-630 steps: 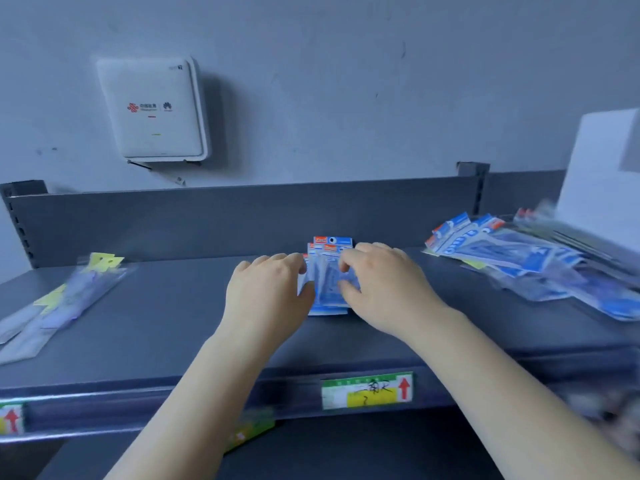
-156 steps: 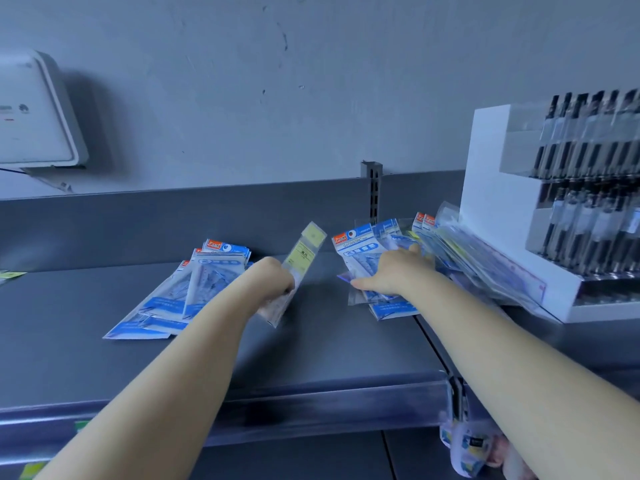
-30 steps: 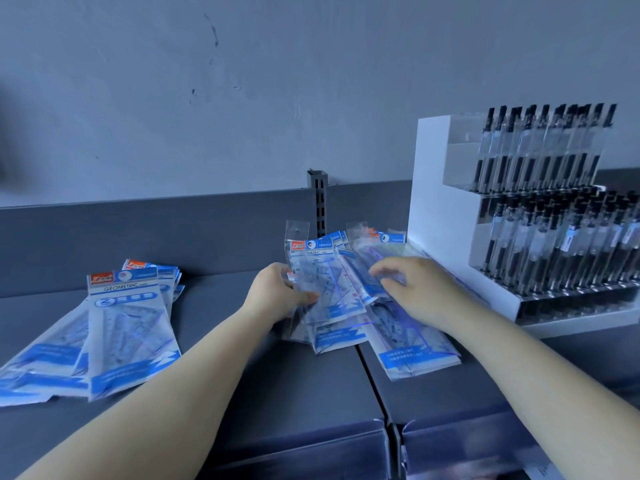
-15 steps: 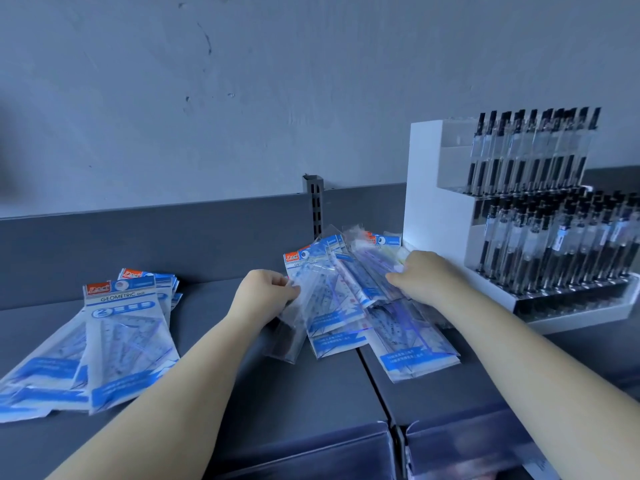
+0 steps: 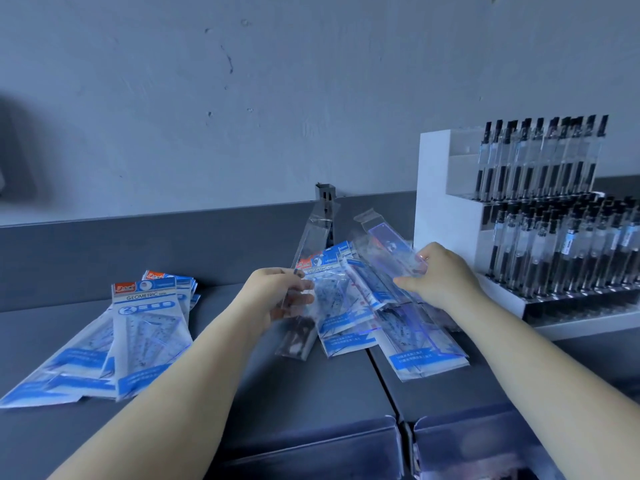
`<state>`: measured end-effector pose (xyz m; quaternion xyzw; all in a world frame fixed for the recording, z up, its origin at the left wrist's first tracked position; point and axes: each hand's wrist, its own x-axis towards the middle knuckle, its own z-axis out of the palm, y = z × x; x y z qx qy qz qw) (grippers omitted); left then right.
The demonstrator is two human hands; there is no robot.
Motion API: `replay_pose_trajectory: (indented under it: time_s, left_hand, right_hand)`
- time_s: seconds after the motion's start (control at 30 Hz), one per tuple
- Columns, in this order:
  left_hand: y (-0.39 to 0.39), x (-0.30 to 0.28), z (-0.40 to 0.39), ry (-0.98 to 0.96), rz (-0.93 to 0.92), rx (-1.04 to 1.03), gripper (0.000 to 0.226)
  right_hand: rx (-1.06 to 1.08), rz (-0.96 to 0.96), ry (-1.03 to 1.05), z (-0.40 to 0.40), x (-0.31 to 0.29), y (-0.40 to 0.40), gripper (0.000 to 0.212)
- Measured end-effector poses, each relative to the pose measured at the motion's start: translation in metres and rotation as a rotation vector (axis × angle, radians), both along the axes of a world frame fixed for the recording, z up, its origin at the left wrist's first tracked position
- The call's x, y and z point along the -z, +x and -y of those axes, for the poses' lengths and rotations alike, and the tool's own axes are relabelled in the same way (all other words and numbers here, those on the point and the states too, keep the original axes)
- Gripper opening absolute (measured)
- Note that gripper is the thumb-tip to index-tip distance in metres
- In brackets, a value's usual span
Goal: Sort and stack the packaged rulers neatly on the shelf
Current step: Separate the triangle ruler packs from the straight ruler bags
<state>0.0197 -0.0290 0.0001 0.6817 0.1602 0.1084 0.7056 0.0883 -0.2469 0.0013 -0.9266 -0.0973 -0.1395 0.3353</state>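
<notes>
On shelf [image 5: 311, 403] | ruler packs [image 5: 346, 317]: clear, blue-banded, fanned loosely

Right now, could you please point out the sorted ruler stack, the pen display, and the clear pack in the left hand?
Sorted stack [image 5: 149, 336]: head view, top pack's face.
Pen display [image 5: 446, 202]: head view, white side wall.
Clear pack [image 5: 317, 233]: head view, upper sleeve.

dim, blue-tinted | soft shadows | wide-angle bending at edges | far left blurred
</notes>
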Motion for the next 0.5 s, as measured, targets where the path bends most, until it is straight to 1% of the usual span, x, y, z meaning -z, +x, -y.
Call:
replay_pose_trajectory:
  time_s: [0.13, 0.23, 0.3, 0.4, 0.5]
  left_hand:
    - [-0.003, -0.001, 0.001, 0.006, 0.01, 0.064, 0.017]
    - [-0.006, -0.004, 0.003, -0.021, 0.051, 0.104, 0.02]
    - [-0.01, -0.01, 0.002, -0.019, 0.08, 0.112, 0.02]
    - [-0.024, -0.017, -0.014, -0.009, 0.102, 0.111, 0.021]
    - [-0.047, -0.02, -0.045, -0.008, 0.121, 0.07, 0.023]
  right_hand:
    - [0.013, 0.037, 0.011, 0.0, 0.001, -0.004, 0.053]
    - [-0.02, 0.107, 0.103, -0.003, -0.003, -0.013, 0.043]
    - [-0.065, 0.129, 0.181, -0.011, -0.007, -0.02, 0.04]
    - [-0.148, 0.09, 0.325, -0.033, -0.016, -0.037, 0.039]
    - [-0.246, -0.002, 0.47, -0.067, -0.022, -0.059, 0.033]
